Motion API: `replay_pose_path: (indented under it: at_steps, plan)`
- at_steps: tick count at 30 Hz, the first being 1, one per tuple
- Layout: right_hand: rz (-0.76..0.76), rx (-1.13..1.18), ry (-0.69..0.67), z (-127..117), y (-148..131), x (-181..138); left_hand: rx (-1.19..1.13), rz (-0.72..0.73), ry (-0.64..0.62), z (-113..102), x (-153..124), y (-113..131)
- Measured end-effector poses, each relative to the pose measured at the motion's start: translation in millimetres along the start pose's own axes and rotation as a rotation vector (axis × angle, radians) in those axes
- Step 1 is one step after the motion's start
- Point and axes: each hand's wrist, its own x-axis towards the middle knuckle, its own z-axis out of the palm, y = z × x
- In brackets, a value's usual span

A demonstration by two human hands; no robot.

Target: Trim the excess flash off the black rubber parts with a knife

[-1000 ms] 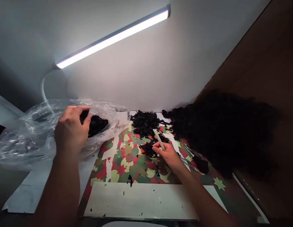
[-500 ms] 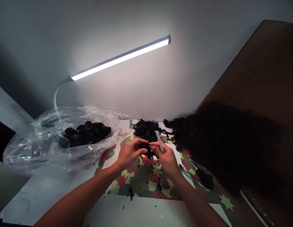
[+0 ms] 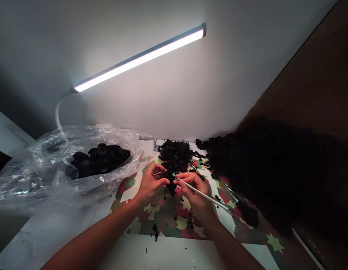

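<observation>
My left hand (image 3: 153,182) has its thumb and fingers curled around a small black piece (image 3: 171,184), which blends into the dark scraps behind it. My right hand (image 3: 196,190) grips a slim pale metal tool (image 3: 209,197), possibly tweezers, like a pen. One end of it meets the black piece between my hands; the other slants back over my right wrist. Just beyond my fingers lies a heap of thin black scraps (image 3: 175,153) on the camouflage-patterned sheet (image 3: 168,227).
At left, a clear plastic bag (image 3: 41,165) holds round black parts (image 3: 102,159). A large black pile (image 3: 263,168) rises against a brown board (image 3: 317,86) at right. Thin metal tools (image 3: 230,192) lie beside my right wrist. A lit tube lamp (image 3: 142,58) hangs above.
The tool in my right hand has swung from pointing up and away to lying back across the hand, one end at the black piece. My hands stay close together; the view has shifted slightly.
</observation>
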Motion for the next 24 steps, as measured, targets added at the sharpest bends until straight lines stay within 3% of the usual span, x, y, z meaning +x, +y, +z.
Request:
replay_pose_path:
  at_steps: [9, 13, 15, 17, 19, 24]
  plan:
    - [0.067, -0.106, -0.137, -1.3, -4.6, -0.7, 0.015, 0.019, -0.008, 2.2, -2.1, 0.8]
    - [-0.145, -0.352, -0.191, 1.6, -0.1, -1.4, 0.050, 0.034, 0.014, 6.0, -5.1, 5.1]
    - [-0.308, -0.571, -0.153, -0.3, 6.6, 3.2, 0.059, 0.038, 0.001, 8.4, -8.2, 7.7]
    - [-0.367, -0.787, -0.037, -5.7, 14.2, 11.2, 0.040, 0.039, -0.022, 9.9, -11.1, 8.4]
    - [-0.306, -0.982, 0.062, -12.8, 19.9, 19.6, 0.005, 0.035, -0.036, 9.6, -12.1, 5.3]
    - [-0.191, -1.192, 0.070, -21.4, 23.0, 27.7, -0.034, 0.058, -0.079, 4.5, -8.1, -12.5]
